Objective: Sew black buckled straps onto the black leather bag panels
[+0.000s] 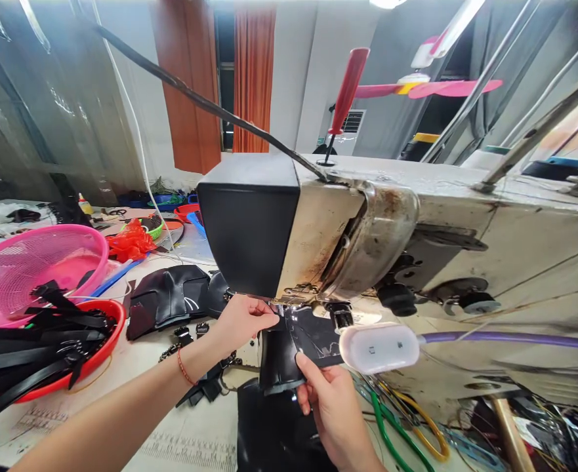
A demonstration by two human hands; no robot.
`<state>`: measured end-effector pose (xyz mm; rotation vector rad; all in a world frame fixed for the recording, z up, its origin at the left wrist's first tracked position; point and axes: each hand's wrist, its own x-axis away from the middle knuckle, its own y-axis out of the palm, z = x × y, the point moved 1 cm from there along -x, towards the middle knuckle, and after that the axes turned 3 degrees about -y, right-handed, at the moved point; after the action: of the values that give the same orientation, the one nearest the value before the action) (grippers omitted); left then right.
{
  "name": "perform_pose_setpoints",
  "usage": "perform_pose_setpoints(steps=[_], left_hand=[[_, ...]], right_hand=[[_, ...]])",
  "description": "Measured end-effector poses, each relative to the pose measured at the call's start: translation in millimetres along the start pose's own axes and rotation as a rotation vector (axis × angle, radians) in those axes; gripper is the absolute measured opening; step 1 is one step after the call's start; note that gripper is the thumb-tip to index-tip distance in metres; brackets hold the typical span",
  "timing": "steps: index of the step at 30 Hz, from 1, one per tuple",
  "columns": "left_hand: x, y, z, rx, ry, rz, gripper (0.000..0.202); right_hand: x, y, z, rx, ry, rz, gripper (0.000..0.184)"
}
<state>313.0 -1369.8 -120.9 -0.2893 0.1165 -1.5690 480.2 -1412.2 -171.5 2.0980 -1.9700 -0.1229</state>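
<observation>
A black leather-like piece with a shiny surface lies under the head of a sewing machine. My left hand is pinched closed at the piece's upper left edge, close to the needle area; what sits between its fingertips is too small to tell. My right hand grips the right side of the same piece, thumb on top and fingers curled beneath. Below it, a larger glossy black sheet hangs at the table's front. The needle itself is hidden.
Left stand a red basket of black straps and a pink basket. Black sewn pieces lie behind my left hand. A white lamp, green-handled pliers and yellow-handled scissors are on the right.
</observation>
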Motion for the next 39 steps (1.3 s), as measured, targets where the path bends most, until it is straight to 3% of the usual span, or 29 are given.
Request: perform_pose_setpoints(steps=[7,26,39], left_hand=[[4.8,4.7,3.1,0.106,-0.056,0.071,0.018],[-0.7,4.0,2.7,0.138,-0.010,0.016,0.013],[-6.9,-6.0,16.0,0.141,0.046,-0.038,0.007]], right_hand=[[3.3,2.1,2.7,0.013,0.019,0.010,0.054],[2.4,2.9,22.9,-0.093,0.014,0.030,0.046],[-1.9,13.1,36.6,-0.069,-0.026,0.168,0.050]])
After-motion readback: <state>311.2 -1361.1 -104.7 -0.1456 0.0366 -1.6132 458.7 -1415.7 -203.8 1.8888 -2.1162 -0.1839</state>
